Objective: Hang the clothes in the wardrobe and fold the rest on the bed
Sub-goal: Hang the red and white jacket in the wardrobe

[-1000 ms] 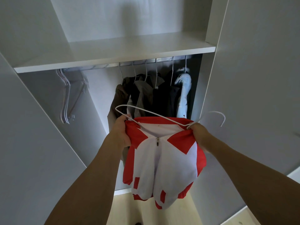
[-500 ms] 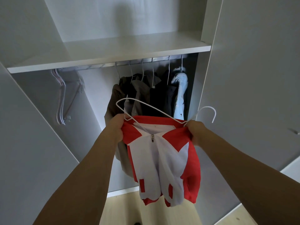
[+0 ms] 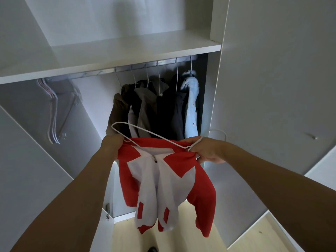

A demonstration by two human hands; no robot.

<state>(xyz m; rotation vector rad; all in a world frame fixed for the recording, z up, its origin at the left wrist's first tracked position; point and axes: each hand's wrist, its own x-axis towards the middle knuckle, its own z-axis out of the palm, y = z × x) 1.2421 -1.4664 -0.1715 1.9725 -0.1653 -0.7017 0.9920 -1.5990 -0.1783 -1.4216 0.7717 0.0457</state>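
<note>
A red and white jacket (image 3: 163,180) of soft, limp fabric is being held up in front of the open wardrobe (image 3: 216,88), its collar stretched between the two hands and its body and sleeves hanging in loose folds below. A small metal zip pull is showing at the neck, where white panels are meeting angular red ones. No lettering or brand can be read on it.

A thin white wire hanger (image 3: 145,132) is being held against the collar, lying tilted, its rounded end projecting up to the left and its hook curving out past the right hand.

The left hand (image 3: 111,143) is being kept curled tightly over the left end of the collar, the grip closed on the cloth with the wire passing just beside it. The right hand (image 3: 205,150) is pinching the right end of the collar, a finger being hooked through the wire by the hanger's neck.

Behind, dark, grey and pale blue garments (image 3: 156,110) are hanging on white hangers from a metal rail (image 3: 163,62) under a smooth white shelf (image 3: 109,57). Several bare hangers (image 3: 54,113) are hanging at the rail's left end.
</note>
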